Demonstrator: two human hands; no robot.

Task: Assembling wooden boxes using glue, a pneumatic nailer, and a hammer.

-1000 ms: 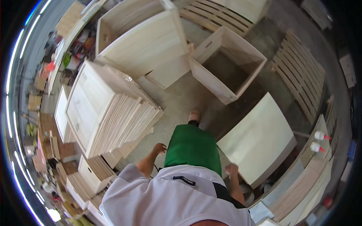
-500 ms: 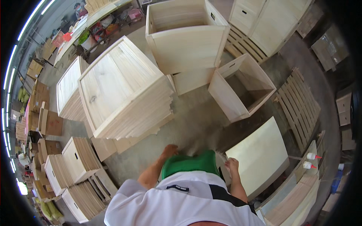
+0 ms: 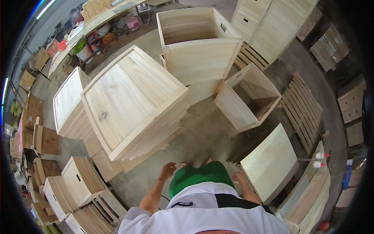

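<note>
My left hand [image 3: 168,170] hangs beside my green shorts, its fingers loosely bent and nothing seen in it. The nearest thing ahead of it is a tall stack of framed wooden panels [image 3: 134,99]. On the other side, my right hand [image 3: 240,178] is loosely open, close to the near left edge of a pale, smooth board [image 3: 270,163]. Whether it touches that board I cannot tell. Ahead stands a large open-topped wooden box [image 3: 202,58], with a smaller open box [image 3: 237,105] to its right.
Slatted pallets [image 3: 300,111] lie at the right. Two white glue bottles with red tips [image 3: 320,155] stand on a bench [image 3: 311,199]. Stacks of drawer fronts [image 3: 80,181] sit at lower left. Wooden cabinets [image 3: 269,27] stand at the far right, a long worktable [image 3: 91,23] at the far left.
My view has shifted, and the panel stack now looks nearer. My left hand is farther from my shorts. My right hand's fingers have loosened beside the pale board.
</note>
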